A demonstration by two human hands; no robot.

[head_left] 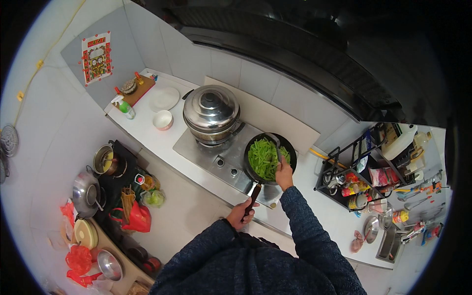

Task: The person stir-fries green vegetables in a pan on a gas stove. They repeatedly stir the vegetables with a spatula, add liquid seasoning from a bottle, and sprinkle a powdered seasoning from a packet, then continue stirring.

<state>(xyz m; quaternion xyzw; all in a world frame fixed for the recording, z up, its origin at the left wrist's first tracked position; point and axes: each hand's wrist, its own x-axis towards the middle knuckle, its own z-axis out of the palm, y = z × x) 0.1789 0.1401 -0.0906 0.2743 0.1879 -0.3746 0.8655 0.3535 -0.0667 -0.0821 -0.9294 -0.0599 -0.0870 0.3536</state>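
Note:
My left hand [240, 214] is closed around the dark brown handle of a black frying pan [290, 141], which sits over the right side of the steel cooktop [201, 152]. Chopped green vegetables [263, 158], cut in long pieces, fill most of the pan. Over the pan's right part, my right hand [283, 174] grips a slender grey curved utensil [278, 151] that reaches across the vegetables. Its exact kind cannot be made out. Left of the pan stands a large steel pot [211, 109] with a domed lid on.
A white bowl [162, 120], a white plate [164, 99] and a green spray bottle [124, 107] stand on the left counter. To the right are a black rack [354, 172] of seasonings and a sink [390, 244]. A black range hood [275, 59] overhangs the back. Pots and bags crowd the lower left.

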